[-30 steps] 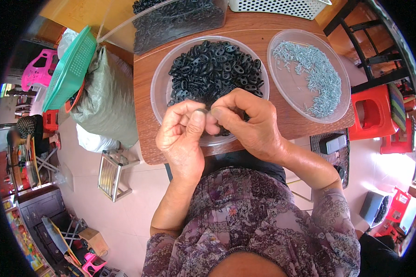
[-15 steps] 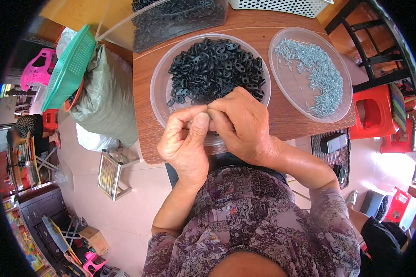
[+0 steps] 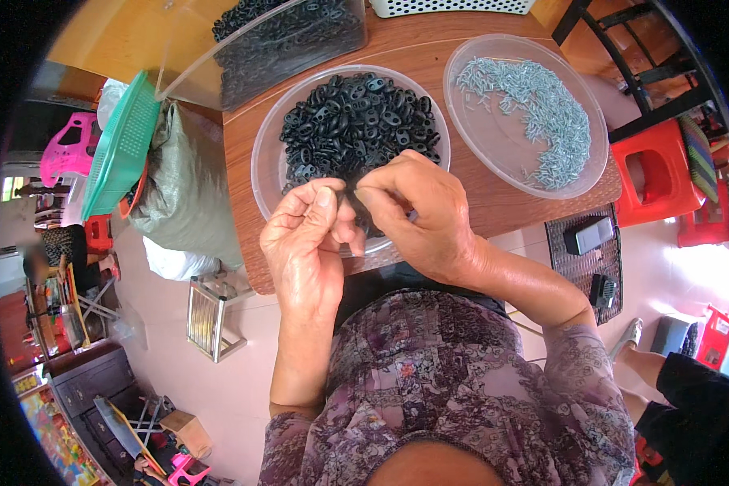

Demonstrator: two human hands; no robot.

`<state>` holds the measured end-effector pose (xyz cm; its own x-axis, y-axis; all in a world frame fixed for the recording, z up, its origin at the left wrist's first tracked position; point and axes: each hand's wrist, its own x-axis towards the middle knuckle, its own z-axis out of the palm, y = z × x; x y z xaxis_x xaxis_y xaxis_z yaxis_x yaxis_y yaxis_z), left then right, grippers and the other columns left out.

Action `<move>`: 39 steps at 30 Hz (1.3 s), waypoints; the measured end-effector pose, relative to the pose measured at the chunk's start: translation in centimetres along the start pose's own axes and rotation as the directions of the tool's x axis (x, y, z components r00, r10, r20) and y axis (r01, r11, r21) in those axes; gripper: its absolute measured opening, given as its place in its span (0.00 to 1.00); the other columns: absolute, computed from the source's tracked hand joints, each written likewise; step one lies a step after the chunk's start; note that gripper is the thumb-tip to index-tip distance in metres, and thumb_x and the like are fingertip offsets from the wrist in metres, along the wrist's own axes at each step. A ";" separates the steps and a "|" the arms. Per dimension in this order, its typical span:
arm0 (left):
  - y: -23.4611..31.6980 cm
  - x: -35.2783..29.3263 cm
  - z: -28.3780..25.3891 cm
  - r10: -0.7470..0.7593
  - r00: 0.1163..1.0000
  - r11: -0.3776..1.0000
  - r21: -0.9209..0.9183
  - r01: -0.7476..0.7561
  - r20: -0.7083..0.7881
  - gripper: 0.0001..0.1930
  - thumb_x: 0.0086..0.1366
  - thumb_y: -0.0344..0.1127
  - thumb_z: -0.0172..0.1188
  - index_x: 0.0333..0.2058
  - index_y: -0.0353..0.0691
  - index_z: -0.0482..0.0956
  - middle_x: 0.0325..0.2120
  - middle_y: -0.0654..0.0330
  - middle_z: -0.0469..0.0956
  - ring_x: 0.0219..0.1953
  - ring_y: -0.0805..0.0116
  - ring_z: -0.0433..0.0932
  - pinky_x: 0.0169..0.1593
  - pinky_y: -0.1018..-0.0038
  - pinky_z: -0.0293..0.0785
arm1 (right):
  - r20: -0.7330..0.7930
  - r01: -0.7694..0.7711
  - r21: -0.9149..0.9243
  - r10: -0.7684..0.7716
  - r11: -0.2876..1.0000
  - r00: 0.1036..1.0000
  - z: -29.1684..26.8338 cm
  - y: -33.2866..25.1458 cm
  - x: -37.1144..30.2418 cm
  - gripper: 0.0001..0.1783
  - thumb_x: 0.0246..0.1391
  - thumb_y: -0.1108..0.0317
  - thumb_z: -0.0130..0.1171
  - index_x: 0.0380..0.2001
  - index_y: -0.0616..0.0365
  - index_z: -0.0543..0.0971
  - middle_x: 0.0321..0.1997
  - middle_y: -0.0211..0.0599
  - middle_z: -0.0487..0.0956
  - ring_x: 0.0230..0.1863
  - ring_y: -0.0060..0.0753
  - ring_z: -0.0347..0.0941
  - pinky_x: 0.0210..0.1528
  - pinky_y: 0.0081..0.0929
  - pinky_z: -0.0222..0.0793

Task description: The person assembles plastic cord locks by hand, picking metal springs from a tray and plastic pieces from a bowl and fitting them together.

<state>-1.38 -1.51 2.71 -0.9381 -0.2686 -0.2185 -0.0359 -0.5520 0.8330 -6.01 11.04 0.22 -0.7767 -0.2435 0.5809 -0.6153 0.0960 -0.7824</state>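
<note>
Over the near side of a round clear tub (image 3: 261, 130), both my hands meet with their fingertips close together. My left hand (image 3: 306, 235) is closed in a pinch, thumb against forefinger; dark colour shows at its fingertips, but I cannot tell a held piece from the pieces behind. My right hand (image 3: 423, 212) is curled, knuckles up, its fingertips bent toward the left ones; whatever they grip is hidden. Black oval pieces (image 3: 344, 113) with two holes fill much of the tub. To the right, small pale-blue metallic pins (image 3: 565, 134) lie on a shallow round clear tray (image 3: 490, 134).
A clear bin (image 3: 292, 57) of black pieces and a white perforated basket (image 3: 454, 6) stand at the table's (image 3: 413, 40) back. Left are a green basket (image 3: 125, 150) and a stuffed sack (image 3: 182, 186). Right are a red stool (image 3: 656, 178) and a person's leg (image 3: 640, 368).
My fingertips have moved slightly apart, the left hand shifting left. The tub, tray and table sit a little further left in view as the camera turned.
</note>
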 end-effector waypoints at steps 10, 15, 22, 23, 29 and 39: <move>-1.5 0.2 -0.1 0.062 0.998 0.998 -0.026 -0.062 0.006 0.08 0.59 0.31 0.54 0.25 0.32 0.70 0.17 0.57 0.71 0.13 0.71 0.67 0.12 0.77 0.63 | -0.061 0.165 -0.062 -0.169 0.984 0.984 0.9 0.1 -0.3 0.06 0.39 0.78 0.56 0.25 0.59 0.73 0.20 0.36 0.71 0.20 0.37 0.65 0.24 0.30 0.61; -1.6 -0.2 0.3 0.199 0.976 0.980 0.044 -0.196 -0.090 0.08 0.55 0.27 0.59 0.32 0.32 0.73 0.26 0.59 0.74 0.24 0.73 0.70 0.29 0.79 0.69 | -0.148 0.179 -0.086 -0.190 0.980 0.971 1.7 0.4 -0.1 0.04 0.39 0.75 0.56 0.22 0.58 0.72 0.20 0.36 0.71 0.23 0.40 0.67 0.25 0.34 0.64; -0.8 0.3 0.2 0.182 0.979 0.966 0.169 -0.196 0.095 0.10 0.54 0.27 0.59 0.34 0.31 0.71 0.30 0.56 0.75 0.33 0.68 0.74 0.41 0.73 0.72 | -0.339 0.126 -0.063 -0.140 0.990 0.931 2.0 0.1 -0.5 0.07 0.38 0.71 0.55 0.18 0.57 0.67 0.18 0.36 0.67 0.23 0.42 0.65 0.24 0.37 0.62; -1.0 0.3 0.4 0.157 0.978 0.967 0.183 -0.180 0.134 0.10 0.54 0.27 0.59 0.34 0.31 0.71 0.30 0.56 0.75 0.33 0.68 0.74 0.41 0.73 0.72 | -0.376 0.110 -0.086 -0.135 0.990 0.917 1.5 0.1 -0.8 0.07 0.38 0.71 0.55 0.18 0.57 0.67 0.18 0.36 0.67 0.23 0.42 0.65 0.24 0.37 0.62; -1.2 -0.4 1.6 0.247 0.942 0.890 0.330 -0.313 0.226 0.10 0.55 0.30 0.59 0.33 0.32 0.70 0.30 0.56 0.74 0.33 0.68 0.73 0.41 0.72 0.71 | -0.421 0.068 0.040 -0.045 0.997 0.906 0.0 -0.9 -1.6 0.10 0.37 0.70 0.54 0.14 0.61 0.64 0.15 0.43 0.66 0.22 0.47 0.65 0.21 0.41 0.61; -1.0 -2.3 4.1 0.250 0.923 0.796 0.480 -0.368 0.293 0.13 0.54 0.26 0.57 0.38 0.26 0.69 0.34 0.52 0.73 0.36 0.65 0.74 0.42 0.73 0.71 | -0.302 -0.138 0.231 0.206 0.963 0.931 -1.4 -1.5 -1.8 0.08 0.33 0.70 0.56 0.13 0.65 0.71 0.19 0.53 0.73 0.27 0.54 0.70 0.29 0.46 0.63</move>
<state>-0.57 2.88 4.42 -0.9756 -0.1547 0.1558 0.1518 0.0378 0.9877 -3.92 12.67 0.69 -0.8904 0.0841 0.4474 -0.4541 -0.0964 -0.8857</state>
